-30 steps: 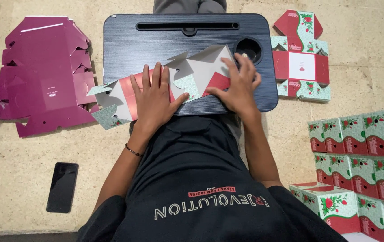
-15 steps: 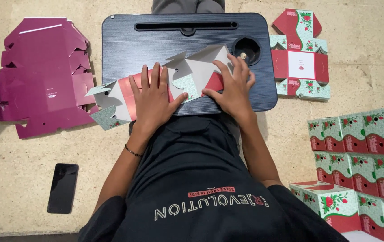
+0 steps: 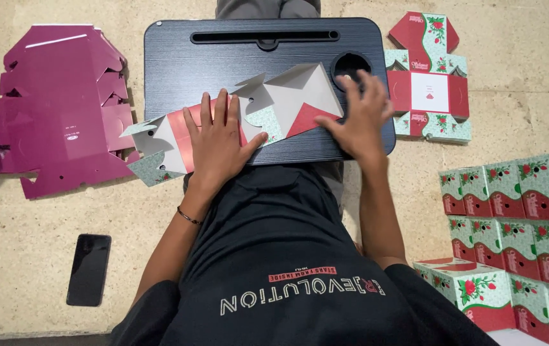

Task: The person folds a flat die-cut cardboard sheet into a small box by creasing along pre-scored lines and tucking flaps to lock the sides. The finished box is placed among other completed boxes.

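A flat, partly folded cardboard box blank (image 3: 287, 102), grey inside with red and green floral flaps, lies across the near edge of a dark lap desk (image 3: 185, 64). My left hand (image 3: 219, 138) presses flat on its left half, fingers spread. My right hand (image 3: 361, 118) rests open on the desk at the blank's right end, its thumb touching the red flap, fingers near the round cup hole (image 3: 350, 66). Neither hand grips anything.
A stack of magenta flat box blanks (image 3: 57, 109) lies on the floor at left. One unfolded red and green blank (image 3: 428, 83) lies right of the desk. Several assembled floral boxes (image 3: 518, 224) are stacked at lower right. A black phone (image 3: 89, 269) lies lower left.
My right hand has shifted to the right, off the blank's folded flaps, which now stand more raised. My left hand has stayed pressed on the left half.
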